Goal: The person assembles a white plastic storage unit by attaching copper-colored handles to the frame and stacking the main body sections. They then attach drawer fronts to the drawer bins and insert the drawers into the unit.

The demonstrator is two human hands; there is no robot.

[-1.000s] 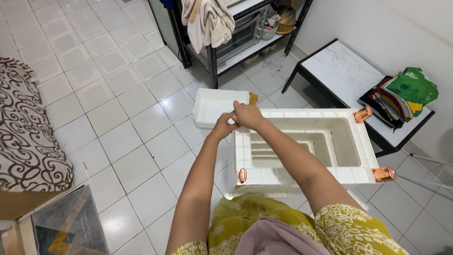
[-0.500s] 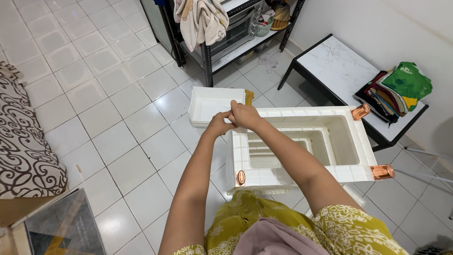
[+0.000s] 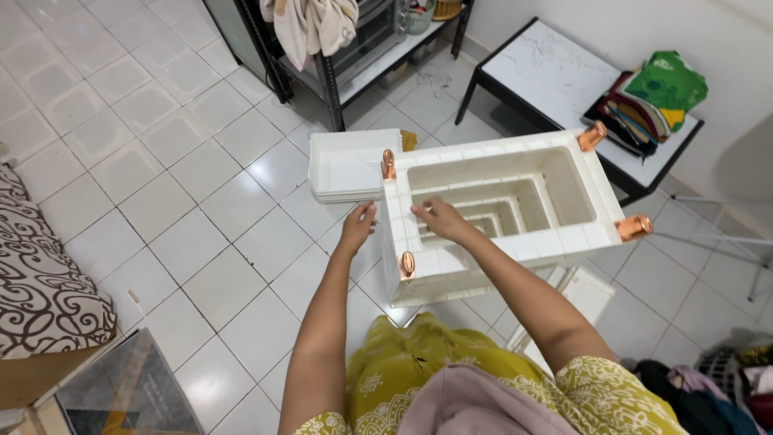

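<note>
— What has changed since a moment ago?

— The hands have parted. The left hand (image 3: 357,228) now sits at the outer side wall of the white drawer frame (image 3: 499,213), fingers loosely curled against it; the right hand (image 3: 439,220) grips the frame's inner rim.

— And around them?

— Just beyond the left hand lies a white tray (image 3: 346,165) on the floor tiles (image 3: 161,161) — copper feet (image 3: 407,265) stick out of the frame's corners. Past the right hand stands a black-framed surface (image 3: 547,72) carrying folded cloths (image 3: 652,93).

The upturned cabinet frame (image 3: 499,213) stands on the tiled floor (image 3: 161,161). A stack of trays (image 3: 348,165) lies left of it, the worktop (image 3: 555,72) behind it, the shelf rack (image 3: 354,48) behind-left.
</note>
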